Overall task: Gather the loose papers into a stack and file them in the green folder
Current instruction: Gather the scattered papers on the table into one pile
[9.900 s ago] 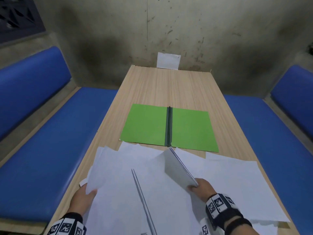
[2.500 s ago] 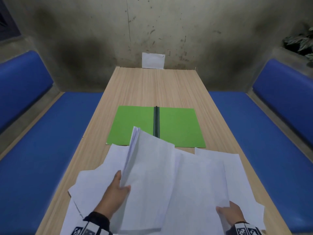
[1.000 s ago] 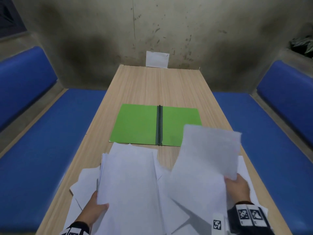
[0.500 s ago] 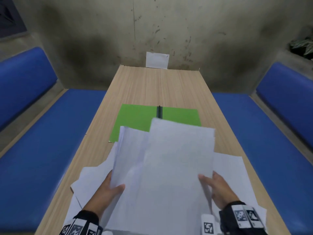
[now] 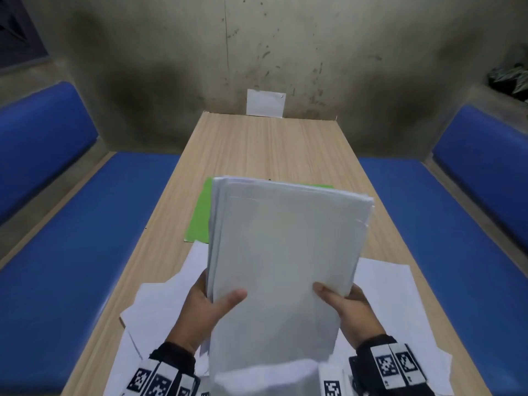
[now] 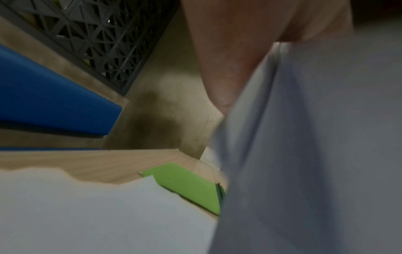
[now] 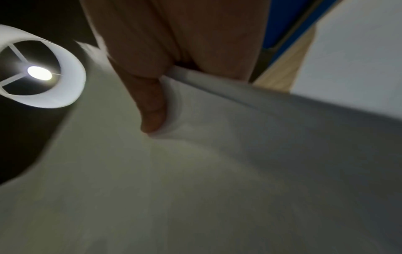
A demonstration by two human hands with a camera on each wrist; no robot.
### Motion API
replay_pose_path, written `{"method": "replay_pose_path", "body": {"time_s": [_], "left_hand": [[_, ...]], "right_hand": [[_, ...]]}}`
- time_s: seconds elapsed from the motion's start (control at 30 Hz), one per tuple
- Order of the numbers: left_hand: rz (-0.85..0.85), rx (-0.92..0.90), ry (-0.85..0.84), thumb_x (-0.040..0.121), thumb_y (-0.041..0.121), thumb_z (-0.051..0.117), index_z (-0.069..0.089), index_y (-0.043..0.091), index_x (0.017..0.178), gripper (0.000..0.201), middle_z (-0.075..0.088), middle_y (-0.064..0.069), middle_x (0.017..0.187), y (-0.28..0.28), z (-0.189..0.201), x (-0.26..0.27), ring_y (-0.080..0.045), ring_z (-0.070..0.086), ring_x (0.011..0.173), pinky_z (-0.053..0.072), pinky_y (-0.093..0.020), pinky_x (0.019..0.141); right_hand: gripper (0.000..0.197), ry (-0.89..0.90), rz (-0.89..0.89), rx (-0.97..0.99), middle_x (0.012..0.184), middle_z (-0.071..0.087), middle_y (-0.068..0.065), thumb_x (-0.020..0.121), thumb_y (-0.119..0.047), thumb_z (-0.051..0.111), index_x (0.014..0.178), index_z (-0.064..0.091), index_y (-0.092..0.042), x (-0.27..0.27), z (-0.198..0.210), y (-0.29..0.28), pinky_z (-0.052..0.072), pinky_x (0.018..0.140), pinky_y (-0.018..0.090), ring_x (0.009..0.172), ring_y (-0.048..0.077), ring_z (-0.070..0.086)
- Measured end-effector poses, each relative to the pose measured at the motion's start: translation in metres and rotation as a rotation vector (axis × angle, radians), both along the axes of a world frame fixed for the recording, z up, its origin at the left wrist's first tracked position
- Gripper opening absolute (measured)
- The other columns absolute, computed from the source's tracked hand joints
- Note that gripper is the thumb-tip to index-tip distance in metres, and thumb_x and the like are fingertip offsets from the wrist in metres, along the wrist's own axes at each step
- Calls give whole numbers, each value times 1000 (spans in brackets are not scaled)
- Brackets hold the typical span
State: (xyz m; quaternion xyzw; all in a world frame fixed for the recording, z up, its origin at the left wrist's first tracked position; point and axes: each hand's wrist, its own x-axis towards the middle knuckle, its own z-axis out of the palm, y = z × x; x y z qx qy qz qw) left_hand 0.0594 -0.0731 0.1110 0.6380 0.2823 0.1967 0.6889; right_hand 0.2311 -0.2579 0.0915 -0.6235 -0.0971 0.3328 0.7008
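Observation:
A thick stack of white papers (image 5: pixel 283 267) stands tilted up above the table in front of me. My left hand (image 5: pixel 210 302) grips its lower left edge, thumb on the front sheet. My right hand (image 5: pixel 347 305) grips its lower right edge the same way; the right wrist view shows the thumb pressed into the stack of papers (image 7: pixel 217 171). The open green folder (image 5: pixel 200 218) lies flat behind the stack, mostly hidden by it; its left flap shows as the green folder (image 6: pixel 187 185) in the left wrist view. Loose white sheets (image 5: pixel 160 312) still lie on the table under my hands.
The wooden table (image 5: pixel 268 147) runs away to a stained wall, where a small white card (image 5: pixel 265 102) leans. Blue benches (image 5: pixel 74 238) flank both sides. More loose sheets (image 5: pixel 400 318) lie at the near right. A lit lamp (image 7: pixel 39 74) hangs overhead.
The papers have been drawn together into one squared stack and raised upright. Both hands have shifted to grip its lower edges, and the stack now hides most of the folder.

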Motion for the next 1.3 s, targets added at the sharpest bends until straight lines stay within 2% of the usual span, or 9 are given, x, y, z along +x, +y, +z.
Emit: {"method": "replay_pose_path", "body": {"time_s": [0.07, 0.27, 0.53, 0.63, 0.77, 0.87, 1.03, 1.23, 1.3], "left_hand": [[21, 75, -5, 69, 13, 80, 66, 24, 88, 26, 75, 15, 82, 1, 5, 0, -6, 70, 76, 53, -13, 60], [-14, 140, -82, 56, 21, 76, 71, 47, 81, 36, 74, 17, 89, -1, 18, -1, 2, 67, 80, 52, -11, 66], [-37, 172, -108, 62, 24, 79, 71, 18, 102, 41, 74, -1, 102, 4, 20, 0, -9, 68, 93, 51, -12, 75], [10, 155, -29, 71, 3, 76, 73, 29, 84, 30, 75, 13, 87, 7, 7, 6, 0, 67, 74, 50, -8, 63], [39, 131, 53, 79, 5, 69, 61, 34, 90, 32, 69, 31, 79, 4, -10, 7, 11, 64, 72, 49, -8, 61], [66, 85, 58, 82, 7, 66, 63, 30, 88, 24, 71, 27, 73, 3, -14, 9, 10, 64, 67, 48, -6, 58], [99, -23, 83, 67, 29, 71, 68, 21, 77, 13, 73, 0, 71, 4, 2, 13, -11, 67, 67, 52, -26, 66], [-109, -21, 111, 81, 11, 67, 68, 15, 100, 19, 76, 3, 95, 22, 9, 14, -12, 71, 86, 55, -22, 72], [-181, 91, 250, 82, 13, 67, 66, 20, 100, 19, 72, 3, 95, 41, -5, 11, -13, 66, 84, 50, -20, 71]], "right_hand": [[13, -62, 15, 22, 79, 78, 3, 80, -3, 68, 91, 71, -7, 0, 14, -3, 58, 61, 20, 74, 17, 73], [34, -235, 112, -48, 90, 75, -2, 70, -5, 77, 103, 67, -9, -1, 22, -7, 53, 69, 16, 81, 2, 70], [48, -310, 127, -64, 101, 76, -4, 63, -12, 79, 110, 67, -17, 2, 22, -2, 52, 66, 11, 87, 1, 69], [38, -310, 153, -135, 85, 76, -16, 73, 0, 77, 98, 67, -26, 4, 10, 2, 53, 65, 10, 78, -7, 68], [35, -338, 203, -249, 98, 70, -9, 79, -3, 71, 97, 61, -32, 0, -13, 5, 52, 70, 12, 83, -3, 66], [21, -384, 188, -333, 88, 64, -1, 85, -5, 64, 86, 59, -25, -3, -20, 7, 47, 72, 16, 80, 12, 59], [15, -361, 147, -300, 87, 69, -3, 87, -10, 64, 85, 63, -25, 0, -10, 4, 52, 62, 14, 74, 0, 65], [20, -353, 70, -280, 78, 67, -11, 90, -2, 56, 89, 62, -20, 10, -5, -7, 48, 56, 2, 64, -6, 66], [18, -280, 50, -313, 78, 66, -4, 91, 1, 55, 90, 62, -16, 13, -10, -17, 49, 55, 6, 69, 6, 65]]}}
